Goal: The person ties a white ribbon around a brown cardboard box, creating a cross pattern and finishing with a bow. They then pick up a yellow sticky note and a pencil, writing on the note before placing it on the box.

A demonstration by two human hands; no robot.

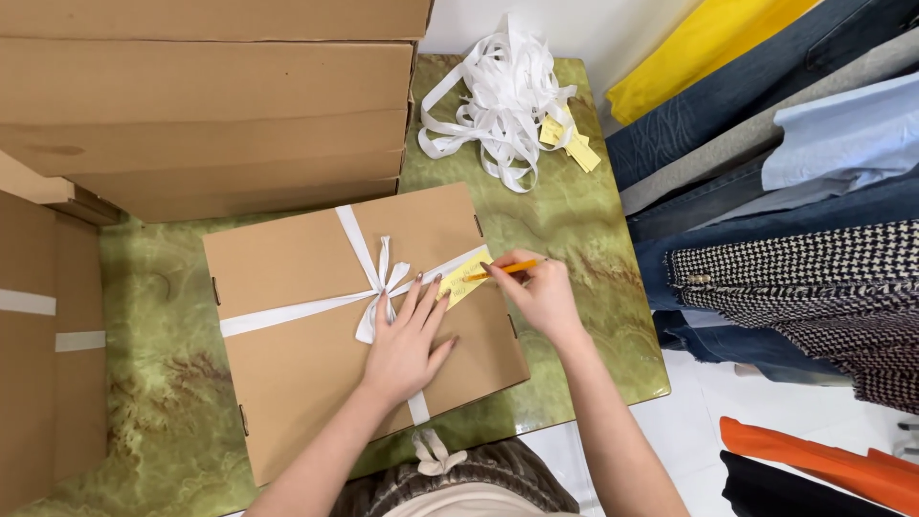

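Note:
A flat brown cardboard box [306, 373] lies on the green marbled table [172, 383], tied crosswise with white ribbon [287, 311] knotted in a bow at its middle. A small yellow tag [465, 278] rests on the box near its right edge. My left hand [407, 340] lies flat on the box, fingers spread, fingertips pinning the tag's left end. My right hand [541, 292] grips an orange pencil [505, 270] whose tip touches the tag.
Stacked flat cardboard boxes [211, 105] fill the back left, more cardboard [48, 335] at the left edge. A heap of white ribbon [503, 96] and yellow tags [572, 142] sits at the table's far end. Hanging clothes [785, 191] crowd the right side.

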